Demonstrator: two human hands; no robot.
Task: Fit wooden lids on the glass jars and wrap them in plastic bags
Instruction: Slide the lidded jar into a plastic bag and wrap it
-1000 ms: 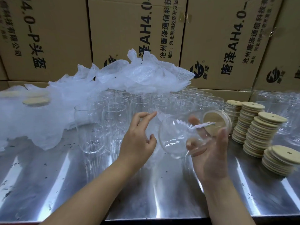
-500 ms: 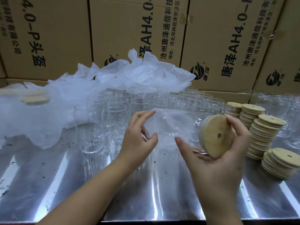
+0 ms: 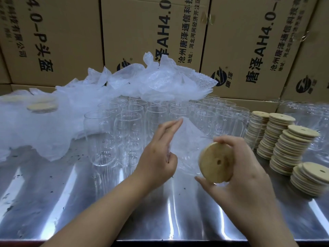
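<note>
Right hand (image 3: 238, 168) gripping a lidded jar (image 3: 216, 162) by its wooden end, left hand (image 3: 158, 154) pinching the plastic bag (image 3: 187, 138) over it, above the steel table (image 3: 89, 202)

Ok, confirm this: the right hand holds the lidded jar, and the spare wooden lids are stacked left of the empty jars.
Wrong side. In the head view the spare wooden lids are stacked right of the empty jars; the right hand does hold the lidded jar.

Glossy glass and steel, matt wood and card.
Clear smooth glass jars (image 3: 124, 129); pale matt wooden lid (image 3: 216, 162); thin crinkled translucent plastic bag (image 3: 187, 138); polished, speckled metal tabletop (image 3: 53, 193); dull brown cardboard boxes (image 3: 71, 32).
</note>
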